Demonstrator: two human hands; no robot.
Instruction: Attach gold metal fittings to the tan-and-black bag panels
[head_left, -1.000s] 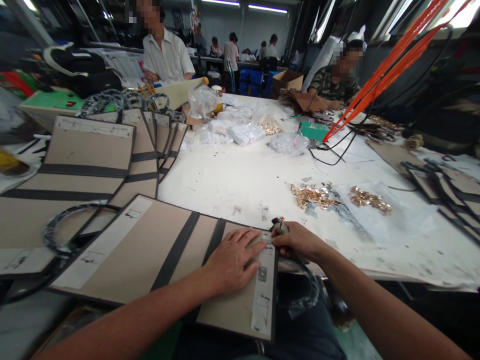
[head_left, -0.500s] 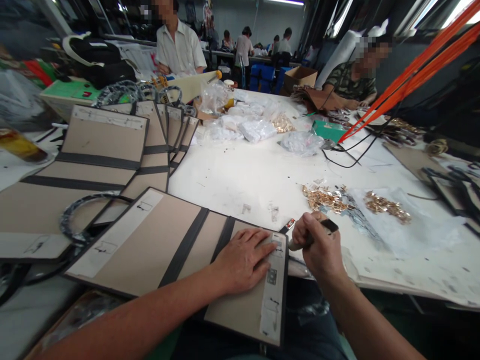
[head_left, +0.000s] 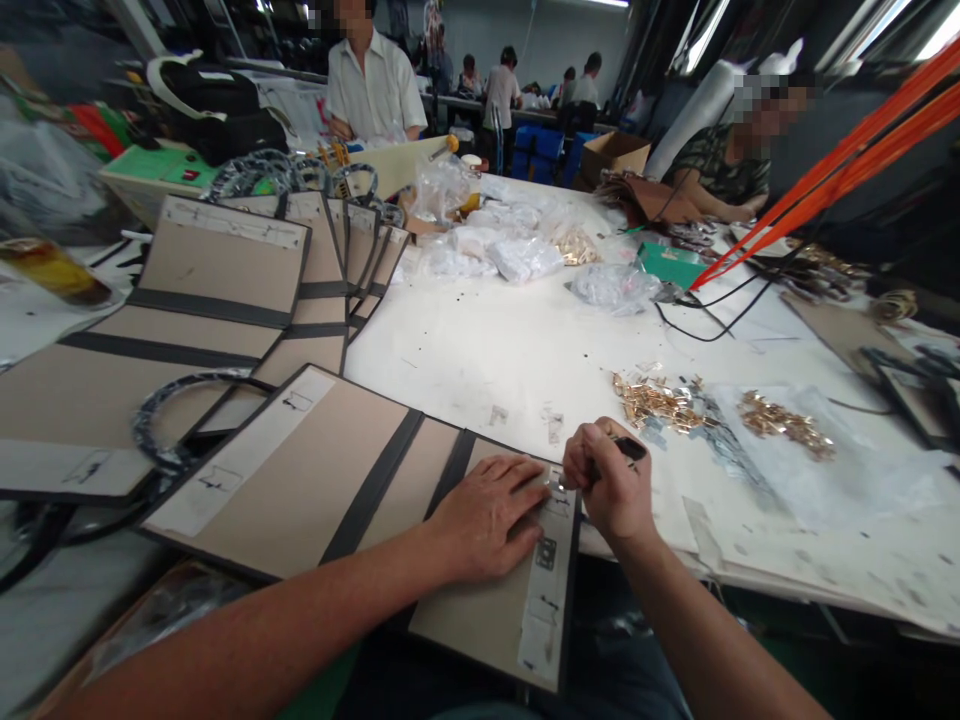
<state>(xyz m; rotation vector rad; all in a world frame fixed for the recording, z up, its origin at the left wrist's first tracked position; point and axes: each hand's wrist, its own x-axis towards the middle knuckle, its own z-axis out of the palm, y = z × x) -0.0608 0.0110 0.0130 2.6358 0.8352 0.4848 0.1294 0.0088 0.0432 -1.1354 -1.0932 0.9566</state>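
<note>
A tan bag panel (head_left: 315, 470) with black strips and a white paper-taped edge lies across my lap and the table's front edge. My left hand (head_left: 487, 520) lies flat on its right end, fingers spread beside a small metal fitting (head_left: 546, 553) on the tape. My right hand (head_left: 609, 482) is closed round a dark-handled tool (head_left: 628, 449), whose tip touches the panel's top right corner just past my left fingertips.
More tan panels (head_left: 217, 280) and black wrapped handles (head_left: 172, 420) are stacked to the left. Gold metal fittings (head_left: 660, 400) lie on clear plastic to the right. Plastic bags (head_left: 517, 255), a green box (head_left: 671, 265), orange straps (head_left: 825, 160) and black cables sit farther back. Other people work at the far side.
My right hand has turned over, from palm down at the panel's corner to gripping the tool upright with its tip on the corner. My left hand has stayed pressed on the panel.
</note>
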